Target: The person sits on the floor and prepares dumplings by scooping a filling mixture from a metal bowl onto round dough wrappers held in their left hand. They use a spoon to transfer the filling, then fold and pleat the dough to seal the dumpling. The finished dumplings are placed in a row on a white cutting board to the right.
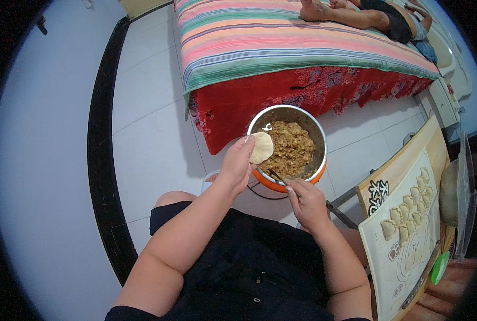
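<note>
A round, pale dumpling wrapper (262, 148) lies flat in the fingers of my left hand (237, 163), over the left rim of the bowl. My right hand (308, 204) is closed around a thin dark utensil (275, 174), at the bowl's near edge. The utensil's tip reaches down to the filling; whether it is a spoon or chopsticks I cannot tell. Brown minced filling (292, 142) fills much of the metal bowl (322, 151), which is orange on the outside and stands in front of my knees.
At right, several folded dumplings (408, 206) sit in rows on a white mat (376, 251) over a wooden board (436, 131). A dark stick (423, 275) and a green plastic piece (440, 267) lie nearby. Beyond the bowl is a striped bed (238, 48), with a person's legs (351, 17) on it.
</note>
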Tool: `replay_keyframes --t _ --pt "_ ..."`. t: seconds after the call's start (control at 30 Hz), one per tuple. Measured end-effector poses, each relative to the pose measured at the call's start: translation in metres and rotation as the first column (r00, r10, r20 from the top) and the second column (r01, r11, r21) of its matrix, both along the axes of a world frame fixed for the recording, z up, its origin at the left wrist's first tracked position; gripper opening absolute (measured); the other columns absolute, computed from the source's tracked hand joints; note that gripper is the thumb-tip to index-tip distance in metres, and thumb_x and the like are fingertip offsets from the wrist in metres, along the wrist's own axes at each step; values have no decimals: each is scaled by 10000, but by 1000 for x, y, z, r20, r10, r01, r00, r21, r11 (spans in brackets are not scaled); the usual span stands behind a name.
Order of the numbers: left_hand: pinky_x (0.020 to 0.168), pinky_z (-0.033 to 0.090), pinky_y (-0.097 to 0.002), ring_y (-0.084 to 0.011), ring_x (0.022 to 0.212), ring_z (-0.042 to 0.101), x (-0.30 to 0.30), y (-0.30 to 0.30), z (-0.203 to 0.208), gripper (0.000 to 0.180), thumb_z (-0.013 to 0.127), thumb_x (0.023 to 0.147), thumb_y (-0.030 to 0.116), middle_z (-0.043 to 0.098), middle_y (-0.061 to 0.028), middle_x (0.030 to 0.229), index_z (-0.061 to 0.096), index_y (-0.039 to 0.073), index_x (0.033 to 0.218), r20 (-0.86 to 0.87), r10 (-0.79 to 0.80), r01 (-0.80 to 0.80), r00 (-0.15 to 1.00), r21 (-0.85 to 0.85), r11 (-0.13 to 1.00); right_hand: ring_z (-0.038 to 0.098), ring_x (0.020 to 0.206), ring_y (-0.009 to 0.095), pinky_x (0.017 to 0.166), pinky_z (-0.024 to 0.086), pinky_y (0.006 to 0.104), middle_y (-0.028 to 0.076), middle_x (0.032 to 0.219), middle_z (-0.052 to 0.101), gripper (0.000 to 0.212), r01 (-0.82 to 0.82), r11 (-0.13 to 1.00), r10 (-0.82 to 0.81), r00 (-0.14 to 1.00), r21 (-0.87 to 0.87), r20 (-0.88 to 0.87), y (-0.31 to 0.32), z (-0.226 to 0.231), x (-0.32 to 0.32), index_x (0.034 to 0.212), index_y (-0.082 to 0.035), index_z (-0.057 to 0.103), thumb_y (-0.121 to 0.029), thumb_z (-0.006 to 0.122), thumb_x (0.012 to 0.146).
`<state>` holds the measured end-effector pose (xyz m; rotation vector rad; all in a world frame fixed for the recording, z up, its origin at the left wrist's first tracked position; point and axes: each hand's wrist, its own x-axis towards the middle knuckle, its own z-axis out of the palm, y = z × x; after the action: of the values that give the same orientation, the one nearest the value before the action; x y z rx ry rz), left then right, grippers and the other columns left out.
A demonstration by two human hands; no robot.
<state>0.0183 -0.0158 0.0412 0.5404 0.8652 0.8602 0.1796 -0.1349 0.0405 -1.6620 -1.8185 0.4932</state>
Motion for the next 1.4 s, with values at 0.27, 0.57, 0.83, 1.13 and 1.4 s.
replay_keyframes --t 0.27,0.57,0.83,1.13,1.4 --pt "905 488 -350 -220 1028 583 1 1 2 378 334 998 236 567 -154 1145 458 -50 1211 -25 30 -30 999 -13 999 638 798 196 721 523 293 158 884 644 317 230 825 -543 573 -515 -614 8 -30 24 1045 65 591 -206 461 943" --pt "895 498 -351 -227 1044 579 -3 4 1 377 333 998 234 557 -159 1164 445 -45 1227 -29 47 -47 998 -18 999 635 731 183 659 525 248 173 880 645 330 218 746 -666 267 -630 -696 12 -44 34 1058 75 563 -216 465 935" --pt "889 506 -337 -228 1029 589 -7 8 -5 360 351 995 226 559 -155 1162 458 -40 1212 -9 120 -120 993 -40 992 638 776 186 692 535 263 159 880 640 346 244 740 -671 202 -626 -714 15 -30 37 1067 59 561 -242 443 943" --pt "885 489 -330 -203 1008 588 -8 8 -5 330 368 992 224 581 -124 1122 488 -15 1186 -1 136 -136 991 -31 990 621 767 158 695 524 259 138 881 636 350 260 814 -579 416 -519 -701 15 -31 41 1067 44 568 -260 446 942" --pt "895 479 -336 -204 1017 584 -9 7 -5 325 371 991 228 581 -122 1123 494 -8 1178 22 121 -120 992 -16 993 631 751 173 660 521 245 161 887 639 360 268 757 -651 238 -595 -721 16 -29 36 1069 57 568 -255 432 954"
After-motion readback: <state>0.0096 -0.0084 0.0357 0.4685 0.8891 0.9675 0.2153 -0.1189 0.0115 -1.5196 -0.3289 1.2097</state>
